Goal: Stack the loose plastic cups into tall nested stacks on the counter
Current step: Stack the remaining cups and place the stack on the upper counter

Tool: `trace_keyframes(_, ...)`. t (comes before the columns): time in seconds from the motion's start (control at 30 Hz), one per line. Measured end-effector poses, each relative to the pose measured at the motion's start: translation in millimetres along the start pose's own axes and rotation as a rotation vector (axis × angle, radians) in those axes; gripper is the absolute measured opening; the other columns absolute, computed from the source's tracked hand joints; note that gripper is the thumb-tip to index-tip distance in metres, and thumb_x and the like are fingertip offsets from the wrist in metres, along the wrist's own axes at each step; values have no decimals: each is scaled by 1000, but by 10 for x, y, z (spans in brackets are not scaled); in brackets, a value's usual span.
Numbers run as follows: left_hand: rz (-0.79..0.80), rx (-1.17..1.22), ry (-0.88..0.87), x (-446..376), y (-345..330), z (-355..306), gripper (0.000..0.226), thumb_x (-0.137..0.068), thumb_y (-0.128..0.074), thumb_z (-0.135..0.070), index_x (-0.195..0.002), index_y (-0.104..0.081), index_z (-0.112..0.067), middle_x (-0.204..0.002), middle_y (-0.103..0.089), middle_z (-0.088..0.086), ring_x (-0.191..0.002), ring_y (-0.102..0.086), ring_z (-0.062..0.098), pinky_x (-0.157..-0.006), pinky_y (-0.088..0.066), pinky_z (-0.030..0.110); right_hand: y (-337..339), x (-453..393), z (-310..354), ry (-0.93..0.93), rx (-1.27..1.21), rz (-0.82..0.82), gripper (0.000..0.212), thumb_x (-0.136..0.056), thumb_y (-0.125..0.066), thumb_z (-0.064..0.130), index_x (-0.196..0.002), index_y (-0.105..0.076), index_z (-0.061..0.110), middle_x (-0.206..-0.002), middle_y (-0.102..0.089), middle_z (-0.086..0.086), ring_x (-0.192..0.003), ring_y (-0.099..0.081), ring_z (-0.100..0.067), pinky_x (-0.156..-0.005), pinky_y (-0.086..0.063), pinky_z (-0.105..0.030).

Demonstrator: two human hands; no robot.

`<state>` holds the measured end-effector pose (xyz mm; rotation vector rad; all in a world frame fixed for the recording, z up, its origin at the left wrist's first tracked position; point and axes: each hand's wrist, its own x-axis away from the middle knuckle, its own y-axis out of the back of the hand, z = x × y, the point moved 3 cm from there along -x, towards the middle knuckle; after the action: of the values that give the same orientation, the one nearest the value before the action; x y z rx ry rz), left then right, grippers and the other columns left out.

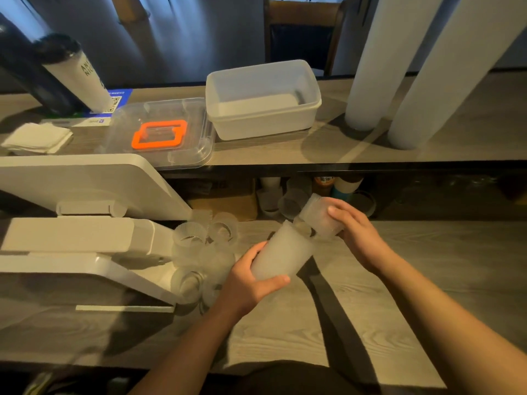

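Cups, frosted plastic, held in both hands above the wood-grain bench [370,309].
Loose ribbed cups [199,252] cluster at left; the left hand [251,280] wraps its grip round a tilted nested stack [281,255]; the right hand [356,229] clasps a shorter stack [316,216] whose mouth meets the first. Behind, a tumbler [77,72] reads "AN… NIC…".

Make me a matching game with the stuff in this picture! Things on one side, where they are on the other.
Things:
1. short cup stack
2. single cup
3. white tub
4. orange-ringed lid

Places:
A. upper shelf, beside the tall cup stacks
B. in the right hand
C. upper shelf, left of the tub
D. in the left hand

Pairs: 1-D, 2-B, 3-A, 4-C
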<state>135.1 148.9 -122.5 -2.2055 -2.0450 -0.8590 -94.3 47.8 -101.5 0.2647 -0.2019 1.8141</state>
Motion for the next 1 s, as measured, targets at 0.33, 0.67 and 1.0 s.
trace_keyframes(0.33, -23, -90, -4, 42, 45, -33, 91, -64, -83, -53, -143, -39, -40, -130, -47, -11, -112, -52, 11, -91, -57, 41, -338, 181, 5, 32, 177, 75, 48, -91, -61, 53, -136, -52, 37, -128, -54, 14, -115, -51, 2, -86, -40, -15)
trace_keyframes(0.67, 35, -41, 56, 14, -41, -6, 83, -64, -87, -49, -132, -40, -40, -125, -53, -11, -107, -56, 8, -88, -56, 35, -541, 206, -132, -46, 175, 121, 64, -90, -41, 70, -142, -49, 34, -136, -52, 16, -124, -48, 0, -101, -41, -24)
trace_keyframes(1.0, -58, 148, 146, -100, -22, 87, 76, -75, -86, -27, -135, -40, -29, -127, -57, -6, -111, -60, 15, -88, -58, 34, -1, -293, -928, -239, 356, -258, 84, -81, -81, 39, -150, -36, 22, -152, -41, -7, -137, -43, -27, -106, -43, -40)
